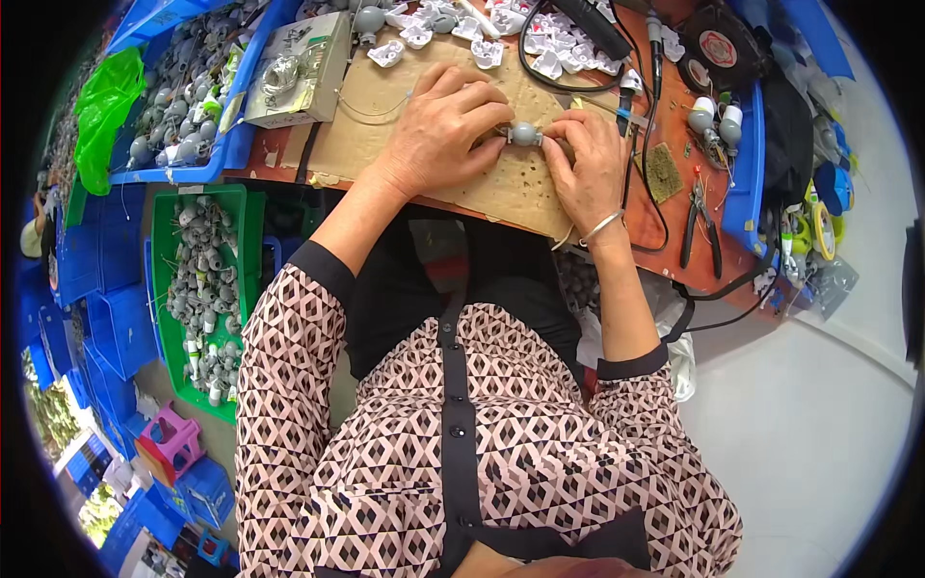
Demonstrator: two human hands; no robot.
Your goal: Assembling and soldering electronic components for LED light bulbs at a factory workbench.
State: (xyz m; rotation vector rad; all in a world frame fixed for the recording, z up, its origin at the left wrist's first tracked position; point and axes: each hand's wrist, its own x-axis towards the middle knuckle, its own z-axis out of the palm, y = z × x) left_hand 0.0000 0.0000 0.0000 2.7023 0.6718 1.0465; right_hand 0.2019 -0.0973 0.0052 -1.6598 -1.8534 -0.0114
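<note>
Sitting between both hands, a small grey round part (524, 134) is being held just above the cardboard sheet (501, 183) on the workbench (674, 241). The left hand (443, 130) is pinching its left end with curled fingers, and the right hand (586, 159), wearing a silver bangle (602, 227), is gripping its right end; whether the part is touching the cardboard is hard to tell. White plastic pieces (482, 39) are lying beyond, pliers (700, 226) to the right, and a green bin (252, 231) of grey parts to the left.
</note>
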